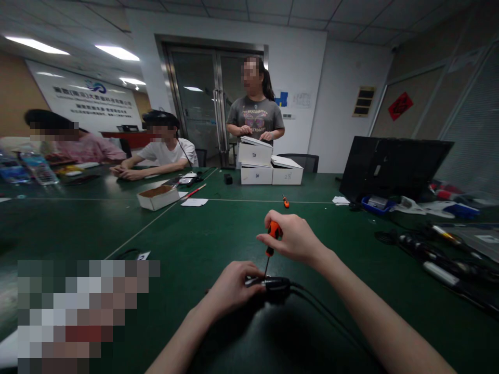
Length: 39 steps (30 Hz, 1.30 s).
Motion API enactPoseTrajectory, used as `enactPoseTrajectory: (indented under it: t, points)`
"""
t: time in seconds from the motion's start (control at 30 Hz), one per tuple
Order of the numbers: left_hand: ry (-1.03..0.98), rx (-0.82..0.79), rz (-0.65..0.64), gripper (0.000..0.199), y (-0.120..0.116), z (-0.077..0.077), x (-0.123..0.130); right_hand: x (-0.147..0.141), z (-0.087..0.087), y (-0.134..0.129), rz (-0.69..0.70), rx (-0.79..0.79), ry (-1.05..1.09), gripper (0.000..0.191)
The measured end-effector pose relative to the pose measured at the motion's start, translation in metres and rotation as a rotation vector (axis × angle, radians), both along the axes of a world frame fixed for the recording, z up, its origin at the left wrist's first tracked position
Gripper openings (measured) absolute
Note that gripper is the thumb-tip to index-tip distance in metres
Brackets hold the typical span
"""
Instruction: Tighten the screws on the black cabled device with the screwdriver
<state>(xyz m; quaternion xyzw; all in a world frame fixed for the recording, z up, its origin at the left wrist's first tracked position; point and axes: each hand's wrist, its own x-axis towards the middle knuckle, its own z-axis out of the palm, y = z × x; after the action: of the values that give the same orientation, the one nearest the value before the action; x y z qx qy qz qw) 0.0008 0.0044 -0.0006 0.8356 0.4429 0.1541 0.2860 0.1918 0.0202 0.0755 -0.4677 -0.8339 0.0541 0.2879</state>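
My right hand (299, 238) is closed round the orange and black handle of a screwdriver (274, 230). The screwdriver stands almost upright, its thin shaft pointing down. Its tip meets, or comes very close to, a black corded device (277, 289) low in the middle of the view. My left hand (236, 286) grips the left end of this device against the table, with fingers over and beside it. A black cable (317, 301) runs from the device's right end under my right forearm. Whether the tip sits in a screw is too small to make out.
Beyond my hands, a second orange screwdriver (286, 201) lies on the green table (218, 228). White boxes (256, 175) are stacked at the far edge, where a person (255, 117) stands. An open box (158, 198) is left; a black monitor (393, 169) and cables (421, 249) are right.
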Motion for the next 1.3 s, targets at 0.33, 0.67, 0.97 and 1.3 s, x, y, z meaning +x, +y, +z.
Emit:
enactPoseTrajectory:
  t: [0.33, 0.67, 0.97, 1.3]
  points:
    - [-0.005, -0.004, 0.016, 0.023, -0.0013, 0.0021, 0.0009, 0.0044, -0.0019, 0.0040, 0.251, -0.108, 0.230, 0.023]
    - [-0.017, -0.014, 0.010, 0.023, -0.0016, 0.0022, 0.0018, -0.0039, -0.0076, 0.0065, 0.253, -0.207, 0.365, 0.017]
    - [-0.013, -0.006, 0.015, 0.023, -0.0030, 0.0036, 0.0007, -0.0018, -0.0007, -0.0009, -0.016, 0.012, -0.009, 0.028]
    - [0.015, 0.002, 0.010, 0.024, -0.0015, 0.0025, -0.0001, 0.0019, -0.0042, 0.0070, 0.194, -0.128, 0.254, 0.029]
